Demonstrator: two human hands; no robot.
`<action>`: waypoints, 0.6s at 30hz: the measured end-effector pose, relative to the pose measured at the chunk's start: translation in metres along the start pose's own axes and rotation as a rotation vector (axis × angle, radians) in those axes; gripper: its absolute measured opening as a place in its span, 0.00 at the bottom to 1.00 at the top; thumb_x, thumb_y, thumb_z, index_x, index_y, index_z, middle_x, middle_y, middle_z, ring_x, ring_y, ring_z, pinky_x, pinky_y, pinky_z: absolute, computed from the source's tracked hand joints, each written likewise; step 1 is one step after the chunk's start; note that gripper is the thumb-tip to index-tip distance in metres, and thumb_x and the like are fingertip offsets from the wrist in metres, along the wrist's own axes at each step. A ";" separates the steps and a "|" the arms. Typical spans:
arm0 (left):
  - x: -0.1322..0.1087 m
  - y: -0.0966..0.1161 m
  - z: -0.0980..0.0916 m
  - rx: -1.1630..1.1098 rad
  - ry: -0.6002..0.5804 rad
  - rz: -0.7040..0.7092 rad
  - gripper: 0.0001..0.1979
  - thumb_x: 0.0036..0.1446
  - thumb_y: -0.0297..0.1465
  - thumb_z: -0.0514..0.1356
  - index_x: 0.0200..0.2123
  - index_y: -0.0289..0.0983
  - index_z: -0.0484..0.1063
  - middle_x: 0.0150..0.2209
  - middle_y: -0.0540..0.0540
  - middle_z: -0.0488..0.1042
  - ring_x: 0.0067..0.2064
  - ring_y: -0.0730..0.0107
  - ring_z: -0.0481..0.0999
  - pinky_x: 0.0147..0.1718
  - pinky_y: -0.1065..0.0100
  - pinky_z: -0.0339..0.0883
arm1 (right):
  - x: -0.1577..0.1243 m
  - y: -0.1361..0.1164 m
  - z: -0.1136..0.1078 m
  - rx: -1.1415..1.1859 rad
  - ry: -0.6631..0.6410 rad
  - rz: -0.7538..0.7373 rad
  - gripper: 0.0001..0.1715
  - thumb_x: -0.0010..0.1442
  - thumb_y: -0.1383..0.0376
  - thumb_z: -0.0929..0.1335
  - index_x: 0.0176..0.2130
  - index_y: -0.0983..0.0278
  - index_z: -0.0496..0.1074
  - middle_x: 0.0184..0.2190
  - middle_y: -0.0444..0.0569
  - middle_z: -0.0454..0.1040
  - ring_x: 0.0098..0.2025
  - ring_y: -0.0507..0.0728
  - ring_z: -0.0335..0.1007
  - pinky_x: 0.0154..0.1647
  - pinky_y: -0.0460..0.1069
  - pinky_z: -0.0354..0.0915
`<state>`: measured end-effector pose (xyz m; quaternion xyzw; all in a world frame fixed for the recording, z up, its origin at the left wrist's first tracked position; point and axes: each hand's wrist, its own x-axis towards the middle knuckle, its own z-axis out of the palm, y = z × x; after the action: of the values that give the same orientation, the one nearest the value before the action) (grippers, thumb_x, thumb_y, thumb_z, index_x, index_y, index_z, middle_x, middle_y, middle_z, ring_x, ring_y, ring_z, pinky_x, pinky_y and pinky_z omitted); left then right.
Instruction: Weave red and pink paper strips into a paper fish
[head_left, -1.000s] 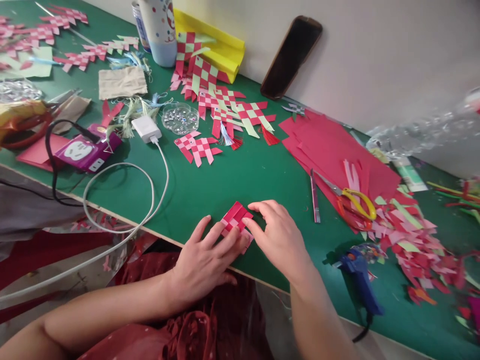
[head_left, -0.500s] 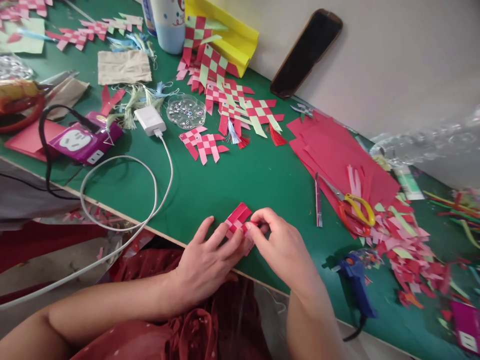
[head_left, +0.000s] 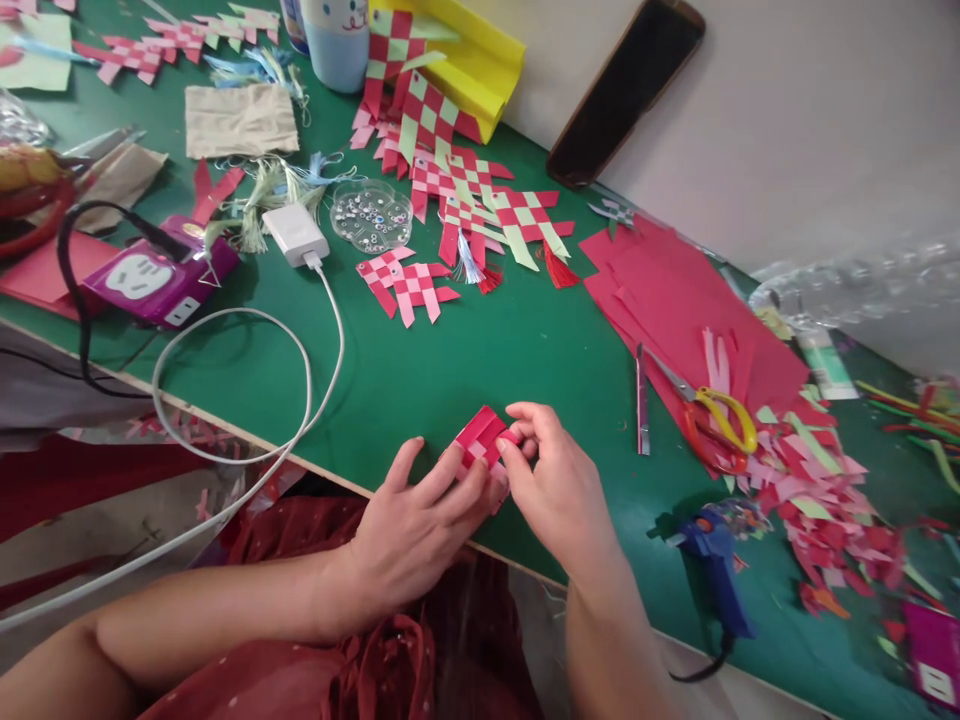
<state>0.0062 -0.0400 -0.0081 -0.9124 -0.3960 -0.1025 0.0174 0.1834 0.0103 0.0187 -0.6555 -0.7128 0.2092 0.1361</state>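
A small woven square of red and pink paper strips [head_left: 480, 438] lies near the front edge of the green table [head_left: 465, 360]. My left hand [head_left: 416, 515] lies flat over its near left part, fingers stretched out and pressing it down. My right hand [head_left: 551, 490] is at its right corner, thumb and fingers pinched on a red strip end there. Part of the weave is hidden under my fingers.
Finished woven paper fish [head_left: 409, 285] lie further back, by a tray of googly eyes [head_left: 371, 215]. A white charger [head_left: 296, 235] with its cable loops at left. Scissors [head_left: 712, 420], red paper sheets [head_left: 675, 290], strip scraps and a blue glue gun [head_left: 716, 570] lie at right. A phone [head_left: 626, 90] leans on the wall.
My right hand went from resting flat beside the weave to pinching a strip at its right corner. The left hand stayed pressed on it. The view shifted slightly.
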 end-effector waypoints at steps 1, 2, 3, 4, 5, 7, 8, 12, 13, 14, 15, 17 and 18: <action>0.000 0.000 0.000 -0.002 0.001 -0.003 0.21 0.68 0.33 0.48 0.62 0.43 0.64 0.60 0.50 0.68 0.59 0.56 0.60 0.53 0.45 0.59 | 0.000 0.000 0.002 -0.005 0.014 -0.006 0.16 0.60 0.66 0.63 0.49 0.62 0.67 0.33 0.46 0.76 0.35 0.56 0.72 0.37 0.51 0.66; 0.001 0.000 0.000 -0.003 0.002 -0.005 0.21 0.68 0.33 0.48 0.62 0.43 0.64 0.60 0.50 0.68 0.59 0.56 0.60 0.53 0.45 0.59 | 0.001 0.001 0.004 -0.010 0.031 -0.013 0.16 0.60 0.67 0.63 0.49 0.62 0.67 0.33 0.46 0.75 0.35 0.56 0.72 0.37 0.51 0.66; 0.001 0.000 0.000 -0.002 0.002 -0.006 0.21 0.68 0.33 0.48 0.62 0.43 0.64 0.60 0.50 0.68 0.59 0.57 0.60 0.53 0.45 0.59 | 0.002 0.002 0.006 -0.020 0.056 -0.023 0.16 0.61 0.68 0.62 0.49 0.62 0.68 0.34 0.47 0.75 0.35 0.56 0.72 0.37 0.51 0.67; 0.001 0.000 0.000 0.001 0.001 -0.006 0.21 0.68 0.33 0.48 0.62 0.43 0.64 0.61 0.50 0.68 0.59 0.57 0.59 0.53 0.45 0.58 | 0.003 0.003 0.008 -0.033 0.091 -0.039 0.16 0.61 0.69 0.62 0.49 0.62 0.68 0.35 0.48 0.75 0.36 0.57 0.73 0.37 0.51 0.67; 0.001 0.001 0.001 0.004 -0.002 -0.006 0.21 0.68 0.34 0.48 0.62 0.43 0.64 0.61 0.49 0.67 0.60 0.56 0.59 0.53 0.45 0.58 | 0.004 0.005 0.009 -0.047 0.131 -0.059 0.16 0.61 0.69 0.61 0.48 0.62 0.69 0.36 0.49 0.75 0.37 0.57 0.73 0.38 0.52 0.67; 0.001 0.001 0.001 0.009 -0.009 -0.011 0.22 0.68 0.34 0.48 0.63 0.44 0.62 0.61 0.49 0.67 0.60 0.56 0.58 0.54 0.44 0.57 | 0.006 0.010 0.011 -0.072 0.204 -0.099 0.15 0.62 0.70 0.60 0.47 0.63 0.70 0.39 0.52 0.75 0.40 0.59 0.73 0.41 0.53 0.68; 0.001 0.002 0.001 0.009 -0.010 -0.017 0.22 0.68 0.34 0.48 0.64 0.44 0.61 0.61 0.49 0.67 0.60 0.56 0.58 0.54 0.44 0.57 | 0.007 0.012 0.011 -0.076 0.228 -0.115 0.15 0.62 0.70 0.61 0.47 0.63 0.70 0.40 0.53 0.75 0.41 0.59 0.73 0.42 0.54 0.68; 0.001 0.002 0.001 0.008 -0.009 -0.027 0.22 0.68 0.34 0.48 0.64 0.45 0.60 0.61 0.50 0.67 0.60 0.57 0.59 0.54 0.45 0.57 | 0.010 0.014 0.004 -0.050 0.237 -0.179 0.13 0.66 0.64 0.62 0.47 0.63 0.71 0.41 0.53 0.76 0.43 0.59 0.72 0.44 0.55 0.68; 0.001 0.002 0.000 0.011 -0.008 -0.026 0.22 0.68 0.33 0.48 0.64 0.45 0.60 0.61 0.50 0.67 0.60 0.57 0.59 0.54 0.45 0.57 | 0.011 0.013 0.002 -0.054 0.241 -0.207 0.13 0.68 0.62 0.61 0.47 0.63 0.71 0.42 0.53 0.76 0.45 0.60 0.71 0.47 0.56 0.68; 0.001 0.002 0.000 0.013 -0.007 -0.025 0.22 0.68 0.34 0.48 0.64 0.45 0.61 0.61 0.50 0.67 0.60 0.57 0.59 0.54 0.45 0.57 | 0.012 0.010 0.001 -0.065 0.246 -0.233 0.14 0.68 0.61 0.61 0.47 0.62 0.72 0.43 0.54 0.76 0.47 0.60 0.70 0.49 0.57 0.66; 0.001 0.003 0.000 0.015 -0.007 -0.025 0.22 0.69 0.34 0.48 0.64 0.45 0.61 0.61 0.50 0.67 0.60 0.57 0.59 0.54 0.45 0.57 | 0.014 0.008 0.001 -0.088 0.250 -0.251 0.15 0.69 0.59 0.61 0.47 0.62 0.72 0.44 0.54 0.76 0.49 0.62 0.68 0.51 0.59 0.65; 0.001 0.003 0.000 0.012 -0.011 -0.029 0.21 0.69 0.35 0.48 0.63 0.46 0.62 0.61 0.50 0.67 0.59 0.57 0.60 0.54 0.45 0.57 | 0.017 0.002 0.002 -0.150 0.240 -0.258 0.19 0.67 0.54 0.62 0.50 0.63 0.71 0.48 0.55 0.75 0.52 0.64 0.66 0.53 0.60 0.63; 0.001 0.003 -0.001 0.011 -0.017 -0.031 0.21 0.69 0.36 0.48 0.63 0.47 0.62 0.61 0.51 0.67 0.59 0.56 0.61 0.54 0.46 0.57 | 0.019 0.000 0.004 -0.186 0.223 -0.250 0.22 0.66 0.52 0.64 0.51 0.63 0.70 0.50 0.56 0.74 0.53 0.65 0.65 0.52 0.60 0.63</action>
<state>0.0087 -0.0413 -0.0073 -0.9068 -0.4108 -0.0928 0.0174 0.1796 0.0288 0.0137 -0.5905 -0.7855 0.0499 0.1781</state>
